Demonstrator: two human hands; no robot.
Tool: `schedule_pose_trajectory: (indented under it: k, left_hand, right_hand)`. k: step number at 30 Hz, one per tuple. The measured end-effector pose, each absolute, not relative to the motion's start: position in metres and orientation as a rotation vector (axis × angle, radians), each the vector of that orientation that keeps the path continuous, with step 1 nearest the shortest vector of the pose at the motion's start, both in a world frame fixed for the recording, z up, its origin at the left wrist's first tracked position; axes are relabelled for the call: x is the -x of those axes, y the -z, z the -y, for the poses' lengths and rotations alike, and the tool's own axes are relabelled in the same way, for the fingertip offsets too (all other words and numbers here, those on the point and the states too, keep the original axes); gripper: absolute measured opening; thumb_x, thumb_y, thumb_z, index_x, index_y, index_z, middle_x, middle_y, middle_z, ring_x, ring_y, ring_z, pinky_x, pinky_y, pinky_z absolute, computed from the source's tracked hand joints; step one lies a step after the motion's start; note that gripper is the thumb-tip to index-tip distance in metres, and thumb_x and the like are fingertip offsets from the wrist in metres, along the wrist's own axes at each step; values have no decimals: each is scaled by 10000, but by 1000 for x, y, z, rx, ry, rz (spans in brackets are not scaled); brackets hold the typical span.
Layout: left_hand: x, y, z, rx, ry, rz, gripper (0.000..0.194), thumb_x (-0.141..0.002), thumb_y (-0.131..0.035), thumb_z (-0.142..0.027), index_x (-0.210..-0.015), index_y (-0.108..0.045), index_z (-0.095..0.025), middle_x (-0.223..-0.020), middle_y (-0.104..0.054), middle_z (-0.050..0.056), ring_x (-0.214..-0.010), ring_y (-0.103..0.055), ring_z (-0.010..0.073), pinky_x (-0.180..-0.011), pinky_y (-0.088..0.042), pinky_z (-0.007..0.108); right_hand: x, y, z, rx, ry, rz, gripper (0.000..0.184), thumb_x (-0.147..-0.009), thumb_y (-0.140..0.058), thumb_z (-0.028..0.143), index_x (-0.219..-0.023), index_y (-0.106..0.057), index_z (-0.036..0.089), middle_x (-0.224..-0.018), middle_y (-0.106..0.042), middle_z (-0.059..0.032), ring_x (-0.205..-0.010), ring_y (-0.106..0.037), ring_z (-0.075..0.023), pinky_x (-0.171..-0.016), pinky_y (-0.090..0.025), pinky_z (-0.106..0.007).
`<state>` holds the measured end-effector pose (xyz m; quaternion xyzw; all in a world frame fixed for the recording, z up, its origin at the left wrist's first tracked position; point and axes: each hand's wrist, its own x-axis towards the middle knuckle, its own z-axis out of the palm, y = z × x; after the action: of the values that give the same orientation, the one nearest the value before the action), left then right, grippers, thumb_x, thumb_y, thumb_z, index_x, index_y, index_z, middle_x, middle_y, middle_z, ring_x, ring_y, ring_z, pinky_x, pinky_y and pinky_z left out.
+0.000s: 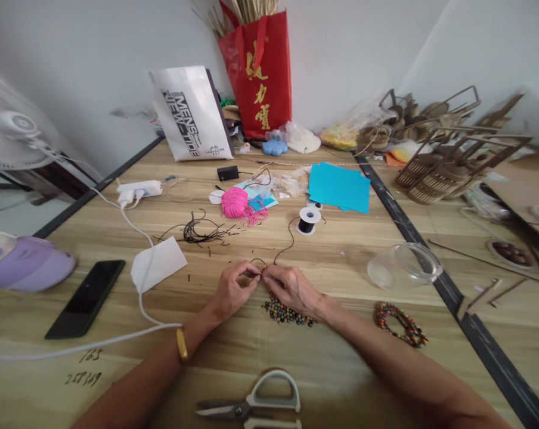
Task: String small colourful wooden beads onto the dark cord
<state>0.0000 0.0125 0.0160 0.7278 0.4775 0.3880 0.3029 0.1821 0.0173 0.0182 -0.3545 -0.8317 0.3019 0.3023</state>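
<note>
Fingertips of my left hand (235, 287) and my right hand (291, 287) meet at the middle of the table, both pinched around a thin black cord (291, 239). From there the cord runs back to a white spool (308, 221) wound with black. What sits between the fingertips is small and mostly hidden; it may be a bead on the cord. Just below my right hand lies a loose pile of small multicoloured beads (291, 314), partly covered by that hand. Strung beaded bracelets (401, 325) rest to the right of my right forearm.
White-handled scissors (269, 402) lie at the front edge. A clear jar (403, 266) lies at right. Black cord pieces (202, 229), pink yarn (235, 203) and blue sheets (338, 187) are farther back. A phone (86, 299) and a white cable (146, 298) are at left.
</note>
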Motion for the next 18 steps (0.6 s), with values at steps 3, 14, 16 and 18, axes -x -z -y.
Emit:
schedule_pose_trajectory:
  k: [3,14,16,18]
  left_hand:
    - [-1,-17,-13,-2032,-1056,-1254,43,-765,-572,-157,-740,-604,-170,-708,-650,33,-681,-614,150,-671,-500,257]
    - [5,-13,-18,-1783,-1072,-1168,62,-747,-628,-171,-805,-633,-149,-771,-664,42,-737,-629,147,-719,-519,254]
    - [5,-11,-19,-1639,-1057,-1147,139,-727,-663,-199,-854,-643,-145,-818,-677,50,-774,-637,153,-744,-526,261]
    - [5,-10,-20,-1512,-1034,-1127,188,-712,-693,-238,-866,-653,-138,-821,-687,57,-771,-641,158,-740,-527,267]
  right_hand:
    - [-182,-22,-17,910,-805,2223,190,-917,-408,153,-787,-544,175,-629,-499,13,-539,-420,-103,-535,-324,-207]
    - [-182,-19,-17,951,-905,2129,155,-918,-436,195,-855,-577,177,-587,-466,40,-516,-403,-95,-526,-317,-198]
    - [-182,-18,-17,959,-904,2114,156,-917,-445,205,-860,-586,170,-588,-473,39,-510,-405,-92,-525,-321,-197]
    - [-182,-18,-17,964,-896,2106,160,-915,-449,213,-864,-594,167,-586,-479,38,-505,-403,-92,-521,-323,-197]
